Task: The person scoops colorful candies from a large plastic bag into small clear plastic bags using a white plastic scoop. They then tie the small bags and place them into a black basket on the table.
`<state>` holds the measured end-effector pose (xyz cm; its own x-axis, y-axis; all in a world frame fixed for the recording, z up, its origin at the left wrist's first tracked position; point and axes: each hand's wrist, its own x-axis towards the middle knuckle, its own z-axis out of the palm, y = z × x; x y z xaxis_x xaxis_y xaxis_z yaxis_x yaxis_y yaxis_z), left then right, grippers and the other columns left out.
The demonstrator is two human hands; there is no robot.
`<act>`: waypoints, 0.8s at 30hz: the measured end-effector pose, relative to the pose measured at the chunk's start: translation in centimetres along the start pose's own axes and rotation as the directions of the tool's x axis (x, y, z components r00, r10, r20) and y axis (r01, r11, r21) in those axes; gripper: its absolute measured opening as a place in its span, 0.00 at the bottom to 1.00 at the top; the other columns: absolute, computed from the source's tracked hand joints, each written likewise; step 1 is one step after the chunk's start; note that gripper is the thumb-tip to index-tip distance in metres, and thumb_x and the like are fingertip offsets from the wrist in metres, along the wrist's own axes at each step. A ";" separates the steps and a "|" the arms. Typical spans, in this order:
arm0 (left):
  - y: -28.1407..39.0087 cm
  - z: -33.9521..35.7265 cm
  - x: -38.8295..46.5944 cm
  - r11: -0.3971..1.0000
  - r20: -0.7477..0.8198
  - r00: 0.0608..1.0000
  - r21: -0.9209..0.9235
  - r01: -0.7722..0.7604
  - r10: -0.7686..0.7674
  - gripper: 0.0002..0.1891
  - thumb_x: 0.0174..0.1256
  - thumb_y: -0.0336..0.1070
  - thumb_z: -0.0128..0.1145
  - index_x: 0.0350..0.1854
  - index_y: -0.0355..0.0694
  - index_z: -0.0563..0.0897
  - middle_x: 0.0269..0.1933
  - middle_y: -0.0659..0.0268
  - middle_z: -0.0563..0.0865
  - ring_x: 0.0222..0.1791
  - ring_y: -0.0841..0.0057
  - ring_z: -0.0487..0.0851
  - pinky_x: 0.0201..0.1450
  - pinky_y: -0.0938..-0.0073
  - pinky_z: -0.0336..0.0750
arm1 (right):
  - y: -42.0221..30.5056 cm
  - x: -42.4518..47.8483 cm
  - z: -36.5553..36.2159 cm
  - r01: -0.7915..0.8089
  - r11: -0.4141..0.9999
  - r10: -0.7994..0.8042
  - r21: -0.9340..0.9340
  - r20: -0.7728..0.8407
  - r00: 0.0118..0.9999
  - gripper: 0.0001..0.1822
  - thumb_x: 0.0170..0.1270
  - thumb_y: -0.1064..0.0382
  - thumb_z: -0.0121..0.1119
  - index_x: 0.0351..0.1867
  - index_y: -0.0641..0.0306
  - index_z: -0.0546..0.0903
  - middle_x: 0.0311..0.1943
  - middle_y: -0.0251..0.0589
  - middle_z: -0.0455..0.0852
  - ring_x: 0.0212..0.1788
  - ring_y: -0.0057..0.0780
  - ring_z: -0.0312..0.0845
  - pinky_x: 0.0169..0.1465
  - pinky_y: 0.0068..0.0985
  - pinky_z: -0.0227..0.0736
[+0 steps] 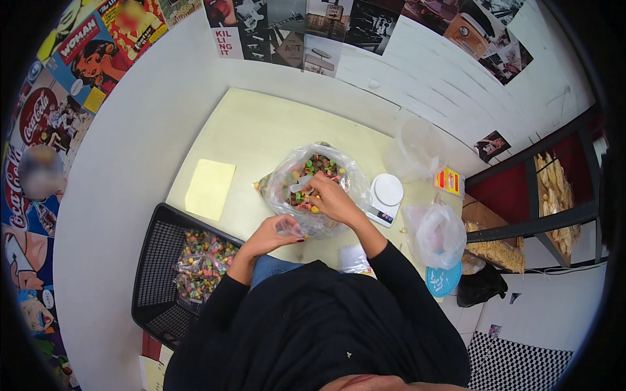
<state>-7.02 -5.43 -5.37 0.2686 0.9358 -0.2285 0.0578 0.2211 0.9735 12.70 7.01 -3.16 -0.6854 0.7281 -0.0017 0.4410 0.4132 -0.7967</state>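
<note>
A large clear plastic bag stands wide open on the table, full of small colourful pieces in brown, green, yellow and red. My right hand reaches into its mouth and grips a whitish plastic scoop, whose end lies over the pieces. Beside the bag's near left edge, my left hand holds a small clear plastic bag between thumb and fingers. What the small bag contains is hard to make out.
A black plastic crate at left holds several filled packets. Right of the large bag are a white digital scale, a translucent tub and a white plastic bag. Yellow paper and flat clear bags lie on the table.
</note>
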 end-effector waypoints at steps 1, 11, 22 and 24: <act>-0.3 -0.5 -0.4 0.999 -0.062 0.998 -0.045 -0.019 0.016 0.15 0.56 0.27 0.73 0.44 0.37 0.81 0.42 0.68 0.84 0.46 0.81 0.81 0.52 0.75 0.76 | 0.7 0.8 1.0 0.084 0.992 -0.089 -0.091 -0.051 0.995 0.14 0.58 0.66 0.67 0.45 0.65 0.81 0.45 0.46 0.78 0.51 0.44 0.78 0.52 0.37 0.74; -7.3 -1.9 -0.9 0.981 -0.504 0.863 -0.152 -0.118 0.025 0.17 0.54 0.21 0.70 0.45 0.36 0.78 0.40 0.66 0.83 0.41 0.81 0.82 0.46 0.79 0.79 | 3.7 2.4 2.6 0.019 0.949 -0.122 -0.315 -0.312 0.942 0.13 0.65 0.62 0.61 0.47 0.67 0.81 0.47 0.54 0.80 0.52 0.53 0.77 0.55 0.41 0.73; -9.7 0.8 1.3 0.950 -0.473 0.874 -0.308 -0.046 -0.111 0.14 0.57 0.21 0.68 0.44 0.36 0.78 0.38 0.67 0.84 0.41 0.79 0.84 0.45 0.78 0.79 | 5.2 -0.1 1.9 -0.118 0.988 0.053 -0.104 -0.487 0.872 0.10 0.72 0.61 0.57 0.45 0.65 0.81 0.29 0.50 0.87 0.29 0.47 0.85 0.35 0.35 0.76; -9.6 1.0 2.0 0.962 -0.493 0.865 -0.268 -0.045 -0.097 0.15 0.57 0.22 0.68 0.44 0.36 0.78 0.39 0.66 0.85 0.41 0.79 0.84 0.46 0.78 0.79 | 4.9 -0.1 1.3 -0.199 0.980 0.189 0.026 -0.464 0.866 0.10 0.73 0.60 0.56 0.46 0.64 0.80 0.28 0.50 0.88 0.29 0.41 0.86 0.34 0.34 0.78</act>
<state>-6.07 -5.97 -15.17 -0.2476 0.9231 -0.2941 -0.2143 0.2438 0.9458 14.20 8.24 -7.88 -0.2414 0.9619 0.1285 0.5534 0.2452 -0.7960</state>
